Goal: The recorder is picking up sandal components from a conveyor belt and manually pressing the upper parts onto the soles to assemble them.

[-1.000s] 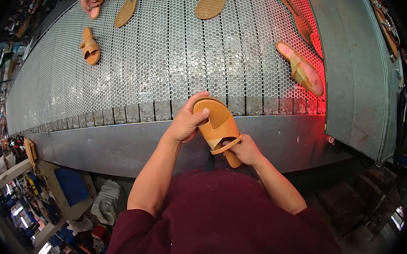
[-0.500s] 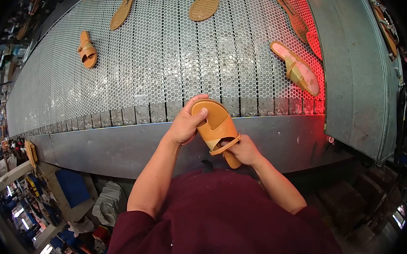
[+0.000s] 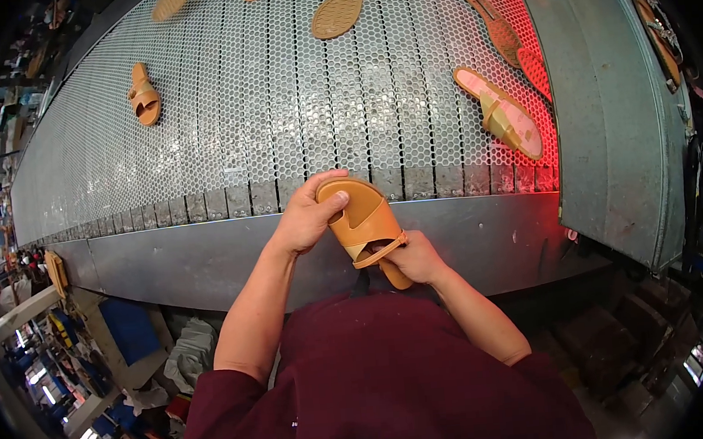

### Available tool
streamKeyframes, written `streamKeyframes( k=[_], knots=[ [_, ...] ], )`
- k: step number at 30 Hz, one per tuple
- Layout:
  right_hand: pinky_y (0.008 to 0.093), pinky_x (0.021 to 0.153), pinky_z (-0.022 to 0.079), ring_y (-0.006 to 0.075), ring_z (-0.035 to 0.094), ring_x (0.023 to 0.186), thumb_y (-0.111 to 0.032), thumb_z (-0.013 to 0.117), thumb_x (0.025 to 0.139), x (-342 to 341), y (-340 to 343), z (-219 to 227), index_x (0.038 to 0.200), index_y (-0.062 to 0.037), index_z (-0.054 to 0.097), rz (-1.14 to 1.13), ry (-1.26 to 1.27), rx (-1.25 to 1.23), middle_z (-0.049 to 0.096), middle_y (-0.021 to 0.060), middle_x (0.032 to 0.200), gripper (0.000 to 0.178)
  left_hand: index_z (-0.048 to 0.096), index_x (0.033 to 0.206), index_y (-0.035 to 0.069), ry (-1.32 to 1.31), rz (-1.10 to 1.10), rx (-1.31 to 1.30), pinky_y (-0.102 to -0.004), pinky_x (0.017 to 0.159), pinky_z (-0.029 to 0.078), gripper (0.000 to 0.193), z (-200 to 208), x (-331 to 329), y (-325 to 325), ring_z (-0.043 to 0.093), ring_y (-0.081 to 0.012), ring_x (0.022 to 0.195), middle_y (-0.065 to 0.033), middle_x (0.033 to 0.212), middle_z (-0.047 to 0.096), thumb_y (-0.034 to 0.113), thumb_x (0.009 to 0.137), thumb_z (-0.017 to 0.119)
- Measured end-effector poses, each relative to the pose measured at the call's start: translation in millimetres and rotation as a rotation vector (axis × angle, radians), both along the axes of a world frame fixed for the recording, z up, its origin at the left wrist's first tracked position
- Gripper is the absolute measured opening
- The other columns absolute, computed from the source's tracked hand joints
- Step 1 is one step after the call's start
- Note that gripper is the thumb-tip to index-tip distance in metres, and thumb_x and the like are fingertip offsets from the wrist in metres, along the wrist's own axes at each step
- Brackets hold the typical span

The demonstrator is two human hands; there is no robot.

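A tan slide sandal (image 3: 374, 224) with a wide strap and a thin loop band is held over the front edge of the conveyor. My left hand (image 3: 306, 216) grips its rounded upper end, thumb pressed on the insole and fingers behind. My right hand (image 3: 415, 257) is closed round the lower part, its fingers partly hidden by the strap opening and band.
A metal mesh conveyor (image 3: 261, 119) carries a tan sandal (image 3: 144, 95), a pink-lined sandal (image 3: 526, 133) and several soles, including a brown one (image 3: 339, 7). A grey metal housing (image 3: 599, 109) stands at the right, with red light beside it.
The sandal in my hands has shifted slightly left in view, with little change in grip. At the far left, a sole has moved up and left; the other person's hand beside it is out of view.
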State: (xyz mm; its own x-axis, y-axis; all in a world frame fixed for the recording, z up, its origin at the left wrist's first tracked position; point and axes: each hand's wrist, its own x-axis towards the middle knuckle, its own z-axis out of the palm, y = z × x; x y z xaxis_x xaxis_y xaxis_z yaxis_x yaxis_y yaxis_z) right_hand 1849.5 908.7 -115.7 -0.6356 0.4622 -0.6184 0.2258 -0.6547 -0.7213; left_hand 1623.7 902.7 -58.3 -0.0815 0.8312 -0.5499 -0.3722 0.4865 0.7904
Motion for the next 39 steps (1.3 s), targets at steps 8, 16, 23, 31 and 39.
streamKeyframes(
  k=[8, 16, 23, 31, 39],
  knots=[
    [0.0281, 0.082, 0.051, 0.0118, 0.063, 0.092, -0.011, 0.068, 0.088, 5.6, -0.9, -1.0, 0.109, 0.0001, 0.065, 0.031, 0.069, 0.000, 0.068, 0.0048, 0.102, 0.025, 0.060, 0.111, 0.000, 0.269, -0.212, -0.117, -0.0238, 0.062, 0.050, 0.030, 14.2, -3.0, 6.1, 0.059, -0.0073, 0.073, -0.0045, 0.090, 0.066, 0.012, 0.085, 0.071],
    [0.0281, 0.083, 0.050, 0.0111, 0.063, 0.091, -0.012, 0.068, 0.087, 11.2, 8.1, 12.3, 0.107, 0.0004, 0.067, 0.106, -0.003, 0.026, 0.069, 0.0046, 0.101, 0.023, 0.062, 0.106, 0.000, 0.374, -0.143, -0.084, -0.0236, 0.063, 0.050, 0.025, 15.2, 8.6, -0.8, 0.060, -0.0074, 0.072, -0.0047, 0.089, 0.066, 0.010, 0.085, 0.070],
    [0.0296, 0.083, 0.050, 0.0132, 0.064, 0.089, -0.020, 0.071, 0.084, 23.2, 5.2, -1.0, 0.107, -0.0054, 0.069, 0.220, -0.033, 0.162, 0.071, 0.0056, 0.098, 0.027, 0.063, 0.111, 0.001, 0.545, -0.650, -0.209, -0.0296, 0.065, 0.053, 0.031, 50.4, 9.0, 30.9, 0.066, -0.0144, 0.076, -0.0113, 0.088, 0.068, 0.015, 0.083, 0.068],
    [0.0307, 0.083, 0.049, 0.0147, 0.065, 0.087, -0.025, 0.072, 0.083, 33.6, 7.9, 5.9, 0.107, -0.0088, 0.069, 0.248, -0.054, 0.183, 0.071, 0.0064, 0.097, 0.029, 0.069, 0.099, 0.004, 0.757, -0.876, -0.128, -0.0342, 0.070, 0.053, 0.027, 49.5, 29.4, 40.1, 0.067, -0.0217, 0.076, -0.0135, 0.088, 0.070, 0.023, 0.080, 0.066],
    [0.0306, 0.083, 0.049, 0.0136, 0.064, 0.088, -0.025, 0.072, 0.082, 44.2, 16.1, 7.0, 0.108, -0.0095, 0.069, 0.256, -0.045, 0.212, 0.071, 0.0064, 0.097, 0.030, 0.070, 0.095, 0.003, 0.699, -0.799, -0.142, -0.0316, 0.065, 0.053, 0.023, 52.2, 41.9, 47.6, 0.065, -0.0168, 0.070, -0.0119, 0.081, 0.069, 0.020, 0.079, 0.066]
  ],
)
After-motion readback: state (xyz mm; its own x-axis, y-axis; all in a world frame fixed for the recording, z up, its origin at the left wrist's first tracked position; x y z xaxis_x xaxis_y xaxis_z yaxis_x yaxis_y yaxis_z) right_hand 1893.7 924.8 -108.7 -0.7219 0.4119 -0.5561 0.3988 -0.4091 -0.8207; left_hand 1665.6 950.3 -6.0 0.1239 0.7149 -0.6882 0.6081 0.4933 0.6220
